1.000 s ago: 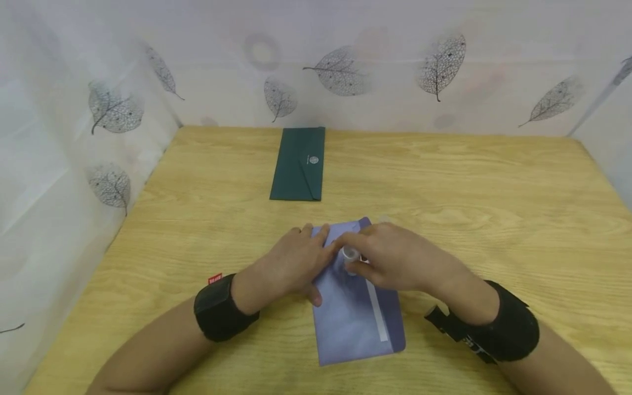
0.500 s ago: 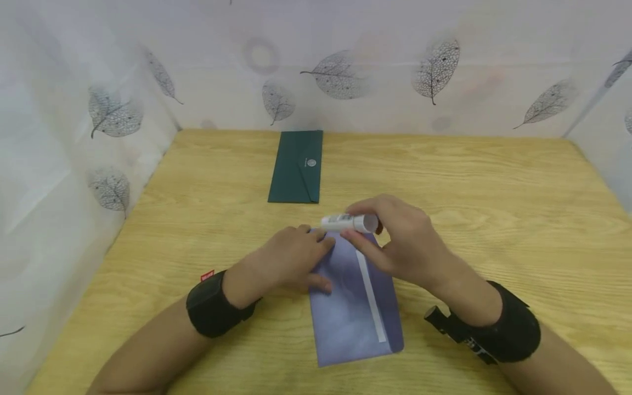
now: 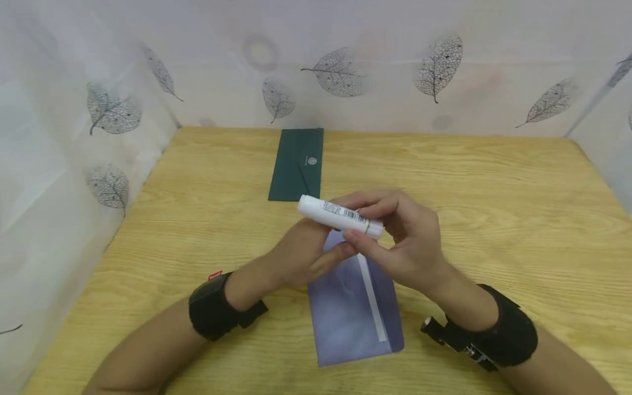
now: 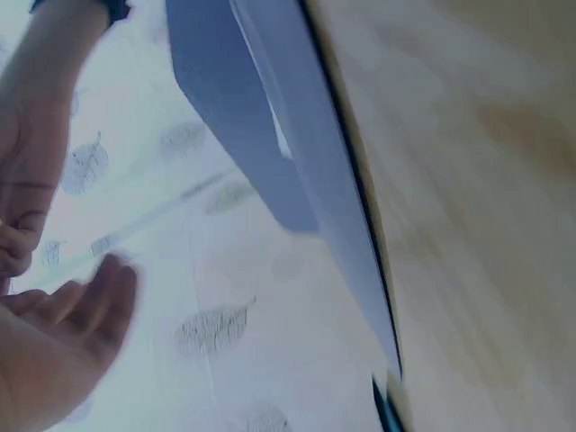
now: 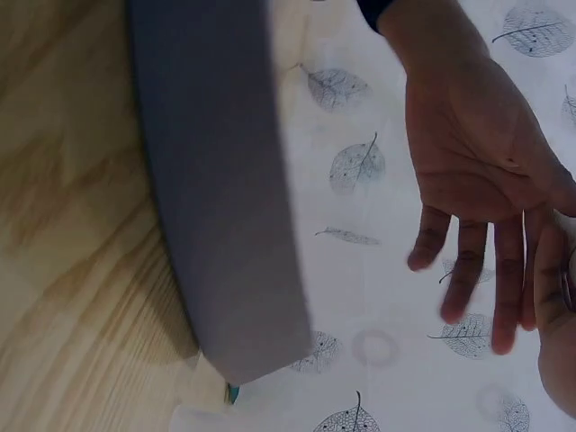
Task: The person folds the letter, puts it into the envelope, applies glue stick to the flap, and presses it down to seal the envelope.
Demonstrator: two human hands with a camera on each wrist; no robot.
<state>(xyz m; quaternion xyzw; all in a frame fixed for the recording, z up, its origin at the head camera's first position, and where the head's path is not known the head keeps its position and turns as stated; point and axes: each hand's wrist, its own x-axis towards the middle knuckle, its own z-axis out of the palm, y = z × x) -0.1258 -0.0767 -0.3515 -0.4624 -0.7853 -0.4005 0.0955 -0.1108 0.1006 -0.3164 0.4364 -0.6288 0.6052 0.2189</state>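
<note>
My right hand (image 3: pixel 412 241) pinches a white glue stick (image 3: pixel 331 214) with printed text and a barcode, tilted above the table. Just below and to the left of it is my left hand (image 3: pixel 301 252), its thumb near the right thumb. In the right wrist view, the fingers of my left hand (image 5: pixel 477 171) are spread and straight. Under both hands a purple envelope (image 3: pixel 340 318) lies flat on the table, with a white strip along its flap side; its top is partly hidden by the hands.
A dark green envelope (image 3: pixel 296 164) with a small white emblem lies farther back on the wooden table (image 3: pixel 494 208). Pale curtains with leaf prints (image 3: pixel 439 66) stand behind the table and along its sides.
My right hand has lifted the glue stick off the purple envelope and swung it from upright to nearly lengthwise. My left hand has come off the envelope, up beneath the glue stick.
</note>
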